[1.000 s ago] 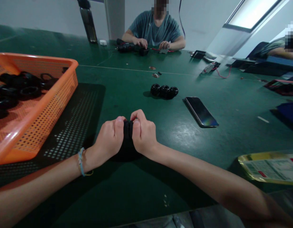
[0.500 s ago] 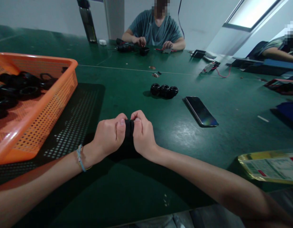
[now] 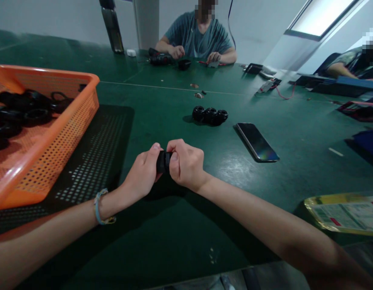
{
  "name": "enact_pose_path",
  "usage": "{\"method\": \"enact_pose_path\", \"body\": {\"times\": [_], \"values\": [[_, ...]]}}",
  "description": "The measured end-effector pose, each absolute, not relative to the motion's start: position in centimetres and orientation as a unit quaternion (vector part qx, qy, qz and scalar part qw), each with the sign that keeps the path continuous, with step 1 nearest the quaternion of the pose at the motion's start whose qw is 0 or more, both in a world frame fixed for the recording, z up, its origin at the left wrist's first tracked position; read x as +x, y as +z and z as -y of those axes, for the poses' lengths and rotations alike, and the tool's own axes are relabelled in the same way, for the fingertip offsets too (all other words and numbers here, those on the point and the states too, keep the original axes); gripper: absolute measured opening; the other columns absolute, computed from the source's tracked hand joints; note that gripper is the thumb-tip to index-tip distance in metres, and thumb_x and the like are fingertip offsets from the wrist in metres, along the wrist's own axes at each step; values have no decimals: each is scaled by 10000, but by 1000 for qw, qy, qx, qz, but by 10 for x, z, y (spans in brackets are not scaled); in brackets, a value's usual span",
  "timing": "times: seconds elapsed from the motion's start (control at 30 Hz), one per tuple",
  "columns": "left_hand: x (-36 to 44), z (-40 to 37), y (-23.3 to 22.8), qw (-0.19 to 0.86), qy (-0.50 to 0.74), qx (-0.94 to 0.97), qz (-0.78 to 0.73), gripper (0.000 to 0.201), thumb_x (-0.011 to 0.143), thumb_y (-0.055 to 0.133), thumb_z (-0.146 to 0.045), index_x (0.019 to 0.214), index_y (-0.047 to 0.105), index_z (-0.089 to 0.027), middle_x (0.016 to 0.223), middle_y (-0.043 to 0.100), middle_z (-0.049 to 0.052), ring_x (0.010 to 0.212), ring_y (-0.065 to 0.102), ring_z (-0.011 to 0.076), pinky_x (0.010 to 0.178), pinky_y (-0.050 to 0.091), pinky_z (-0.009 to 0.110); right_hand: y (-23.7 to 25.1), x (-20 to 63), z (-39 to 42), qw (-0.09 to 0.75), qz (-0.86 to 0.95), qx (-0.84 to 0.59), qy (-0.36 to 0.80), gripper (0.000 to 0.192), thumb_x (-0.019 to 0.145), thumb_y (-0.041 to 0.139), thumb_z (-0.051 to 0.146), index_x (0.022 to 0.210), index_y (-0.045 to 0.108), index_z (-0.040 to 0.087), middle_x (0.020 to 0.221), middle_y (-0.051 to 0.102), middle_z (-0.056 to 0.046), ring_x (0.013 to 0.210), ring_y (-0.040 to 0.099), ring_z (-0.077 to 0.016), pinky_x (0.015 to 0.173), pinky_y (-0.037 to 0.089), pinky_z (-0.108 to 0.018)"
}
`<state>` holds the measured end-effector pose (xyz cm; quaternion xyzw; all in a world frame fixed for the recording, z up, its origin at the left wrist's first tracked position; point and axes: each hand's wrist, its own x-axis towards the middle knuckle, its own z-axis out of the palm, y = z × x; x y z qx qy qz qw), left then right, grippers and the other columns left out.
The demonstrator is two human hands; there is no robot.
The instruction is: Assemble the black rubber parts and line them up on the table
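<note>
Between my two hands is a black cylindrical part (image 3: 163, 162), held above the green table (image 3: 235, 225); a narrow gap or groove runs across its middle. My left hand (image 3: 143, 168) grips its left end, with the thumb laid along the top. Wrapped round the right end is my right hand (image 3: 188, 164), its fingers curled in. Most of the part is covered by the fingers, so its full shape is hidden. Beyond my hands, three black ring-ended parts (image 3: 210, 115) stand together on the table.
An orange basket (image 3: 68, 117) with several black parts stands at left. A phone (image 3: 256, 142) lies right of centre, and a gold-edged package (image 3: 343, 213) at the near right. Across the table a person (image 3: 194, 38) works beside a bottle (image 3: 112, 30); another sits far right.
My right hand has turned, its knuckles now further right. My left hand has loosened and rolled, the thumb straighter, so more of the black part's left end shows.
</note>
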<state>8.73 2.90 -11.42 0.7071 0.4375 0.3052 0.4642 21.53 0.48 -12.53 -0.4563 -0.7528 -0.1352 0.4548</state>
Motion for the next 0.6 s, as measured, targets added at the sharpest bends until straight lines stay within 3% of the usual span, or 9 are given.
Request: {"method": "enact_pose_path", "body": {"times": [0.27,0.6], "values": [[81,-27,-120,364,343,751,-432,552,910,172,-435,664,589,-169,541,547,17,460,489,140,421,377,243,-126,204,1,460,724,-509,-71,164,858,251,179,810,406,202,561,527,25,437,482,-87,435,361,-196],[78,-28,-118,272,334,805,-408,472,904,170,-335,699,568,-187,513,528,17,558,563,180,533,430,282,-124,199,6,471,679,-562,15,205,866,216,213,795,408,201,552,467,32,434,426,-90,442,312,-214]]}}
